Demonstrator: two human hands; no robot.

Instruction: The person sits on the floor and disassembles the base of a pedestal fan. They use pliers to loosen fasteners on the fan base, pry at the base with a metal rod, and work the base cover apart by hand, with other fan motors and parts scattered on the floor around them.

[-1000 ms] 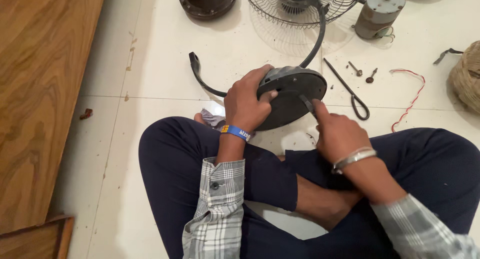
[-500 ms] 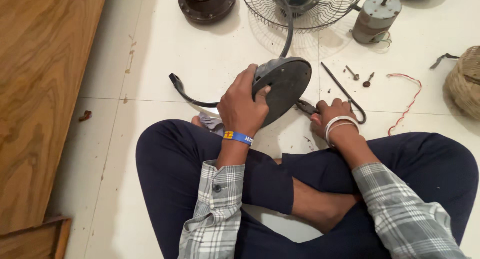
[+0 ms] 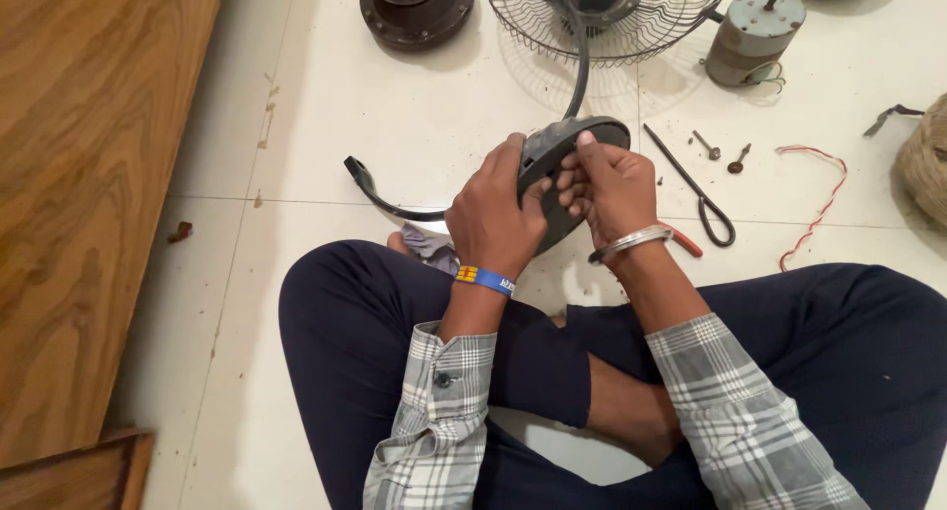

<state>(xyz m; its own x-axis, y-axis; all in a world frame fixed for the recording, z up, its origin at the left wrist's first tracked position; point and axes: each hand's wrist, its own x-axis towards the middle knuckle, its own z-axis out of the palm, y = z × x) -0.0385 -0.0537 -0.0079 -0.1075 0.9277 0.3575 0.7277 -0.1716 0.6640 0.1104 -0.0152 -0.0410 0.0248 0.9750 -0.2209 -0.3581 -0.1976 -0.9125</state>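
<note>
A round dark grey fan housing [image 3: 582,135] with curved black arms is held tilted above my crossed legs. My left hand [image 3: 493,209] grips its left edge, a blue band on the wrist. My right hand [image 3: 607,184], with a metal bangle, is closed on the housing's right side, fingers on its face. A red-handled tool [image 3: 681,239] lies on the floor just behind my right wrist; I cannot tell whether the hand touches it.
On the white tile floor: a wire fan guard [image 3: 612,17], a dark round base [image 3: 414,7], a grey motor [image 3: 755,36], a black bent rod [image 3: 695,189], two screws [image 3: 725,155], red-white wire [image 3: 819,194]. A wooden panel [image 3: 89,175] stands at left.
My right hand came up from the floor by the red-handled tool and now grips the housing. The housing has tilted more upright, and the view has shifted slightly.
</note>
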